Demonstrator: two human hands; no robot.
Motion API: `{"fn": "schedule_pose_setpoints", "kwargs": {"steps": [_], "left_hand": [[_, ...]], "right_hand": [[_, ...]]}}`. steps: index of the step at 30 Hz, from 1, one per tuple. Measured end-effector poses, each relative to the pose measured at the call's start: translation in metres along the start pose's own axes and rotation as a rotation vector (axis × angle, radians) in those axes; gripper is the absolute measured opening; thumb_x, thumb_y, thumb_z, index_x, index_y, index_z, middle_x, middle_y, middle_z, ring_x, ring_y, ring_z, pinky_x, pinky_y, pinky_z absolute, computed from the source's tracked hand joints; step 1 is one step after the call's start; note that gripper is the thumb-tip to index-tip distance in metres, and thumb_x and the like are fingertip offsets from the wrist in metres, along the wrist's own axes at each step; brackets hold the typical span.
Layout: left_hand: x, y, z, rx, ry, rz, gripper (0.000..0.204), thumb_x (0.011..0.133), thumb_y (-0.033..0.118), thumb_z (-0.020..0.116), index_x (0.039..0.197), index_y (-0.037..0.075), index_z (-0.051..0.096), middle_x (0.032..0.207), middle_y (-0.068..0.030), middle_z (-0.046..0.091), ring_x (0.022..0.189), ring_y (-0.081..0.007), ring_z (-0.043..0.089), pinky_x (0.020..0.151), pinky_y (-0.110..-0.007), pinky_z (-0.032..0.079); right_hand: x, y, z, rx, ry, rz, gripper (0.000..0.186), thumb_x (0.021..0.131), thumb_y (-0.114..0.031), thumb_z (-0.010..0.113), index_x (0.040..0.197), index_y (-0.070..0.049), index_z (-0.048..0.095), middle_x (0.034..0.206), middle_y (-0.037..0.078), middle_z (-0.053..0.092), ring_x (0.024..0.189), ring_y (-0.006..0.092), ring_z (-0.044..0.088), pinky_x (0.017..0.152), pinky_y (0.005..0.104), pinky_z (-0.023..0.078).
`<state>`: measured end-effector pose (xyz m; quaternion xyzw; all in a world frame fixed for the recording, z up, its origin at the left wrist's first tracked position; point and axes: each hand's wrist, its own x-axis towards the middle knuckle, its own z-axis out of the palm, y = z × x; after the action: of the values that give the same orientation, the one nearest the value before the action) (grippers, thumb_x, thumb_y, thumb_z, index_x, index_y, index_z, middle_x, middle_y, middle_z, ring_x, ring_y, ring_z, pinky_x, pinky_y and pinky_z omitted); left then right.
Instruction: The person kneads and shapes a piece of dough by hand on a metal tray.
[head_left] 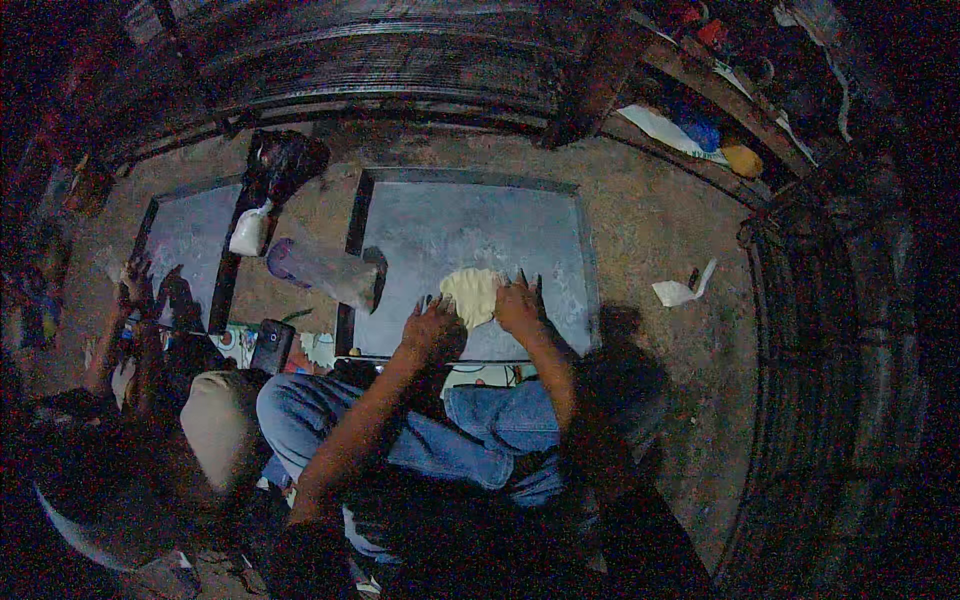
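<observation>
A flat, pale, roughly oval piece of dough [473,296] lies on a dusty grey metal tray [420,220] in front of me. At the dough's left edge is my left hand [434,330], its fingers spread and pointing away from me. My right hand [521,306] touches the right edge, fingers also apart and stretched forward. Neither hand lifts the dough off the surface. Just left of it, a long clear plastic bag or sleeve [335,272] lies across the tray's raised left rim.
A co-worker's hands [137,283] are over a second grey tray [192,235] at left. Between the trays are a white filled bag [250,232] and a black plastic bag [285,160]. A dark phone [271,346] stands near my knee. White scrap [680,290] lies on the floor at right.
</observation>
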<state>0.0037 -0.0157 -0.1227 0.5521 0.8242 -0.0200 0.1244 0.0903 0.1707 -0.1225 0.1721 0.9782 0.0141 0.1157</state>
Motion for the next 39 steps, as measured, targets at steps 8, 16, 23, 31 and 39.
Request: {"fn": "schedule_pose_setpoints", "kwargs": {"steps": [8, 16, 23, 31, 39], "left_hand": [[0.010, -0.006, 0.031, 0.225, -0.092, -0.151, 0.057, 0.094, 0.044, 0.030, 0.139, 0.010, 0.037, 0.150, -0.0073, 0.025, 0.141, -0.0250, 0.013, 0.111, -0.054, 0.001], [0.010, -0.002, 0.000, 0.081, -0.079, -0.184, 0.054, 0.091, 0.040, 0.038, 0.134, 0.007, 0.042, 0.146, -0.0107, 0.032, 0.138, -0.0286, 0.021, 0.110, -0.057, 0.004], [0.018, 0.008, -0.001, -0.205, -0.163, -0.083, 0.045, 0.084, 0.028, 0.052, 0.123, 0.005, 0.053, 0.142, -0.0156, 0.036, 0.127, -0.0331, 0.040, 0.103, -0.042, 0.035], [-0.005, 0.027, -0.019, -0.177, -0.063, -0.043, 0.052, 0.084, 0.036, 0.049, 0.129, 0.009, 0.048, 0.140, -0.0144, 0.040, 0.131, -0.0341, 0.035, 0.108, -0.044, 0.025], [-0.007, 0.008, 0.026, -0.140, 0.164, 0.033, 0.037, 0.085, 0.034, 0.048, 0.107, 0.008, 0.062, 0.135, -0.0178, 0.045, 0.127, -0.0349, 0.040, 0.108, -0.044, 0.025]], "right_hand": [[-0.013, 0.005, -0.012, 0.381, 0.125, -0.124, 0.046, 0.078, -0.014, 0.054, 0.124, -0.009, 0.052, 0.128, 0.013, 0.051, 0.118, 0.0314, 0.048, 0.104, 0.0480, 0.032], [-0.062, -0.024, 0.006, 0.187, 0.474, -0.282, 0.020, 0.079, -0.012, 0.050, 0.077, 0.002, 0.064, 0.079, 0.022, 0.063, 0.074, 0.0386, 0.063, 0.069, 0.0475, 0.051], [-0.066, -0.019, 0.022, 0.032, 0.109, -0.170, 0.041, 0.084, -0.015, 0.046, 0.124, -0.011, 0.054, 0.133, 0.013, 0.048, 0.122, 0.0443, 0.041, 0.095, 0.0602, 0.035], [-0.075, -0.010, -0.004, 0.183, -0.072, -0.125, 0.054, 0.079, -0.009, 0.050, 0.132, -0.019, 0.048, 0.141, 0.009, 0.040, 0.128, 0.0444, 0.033, 0.102, 0.0645, 0.023], [-0.072, -0.040, 0.013, 0.465, 0.330, -0.336, 0.029, 0.070, -0.002, 0.053, 0.097, 0.003, 0.061, 0.099, 0.026, 0.060, 0.091, 0.0400, 0.059, 0.083, 0.0489, 0.047]]}}
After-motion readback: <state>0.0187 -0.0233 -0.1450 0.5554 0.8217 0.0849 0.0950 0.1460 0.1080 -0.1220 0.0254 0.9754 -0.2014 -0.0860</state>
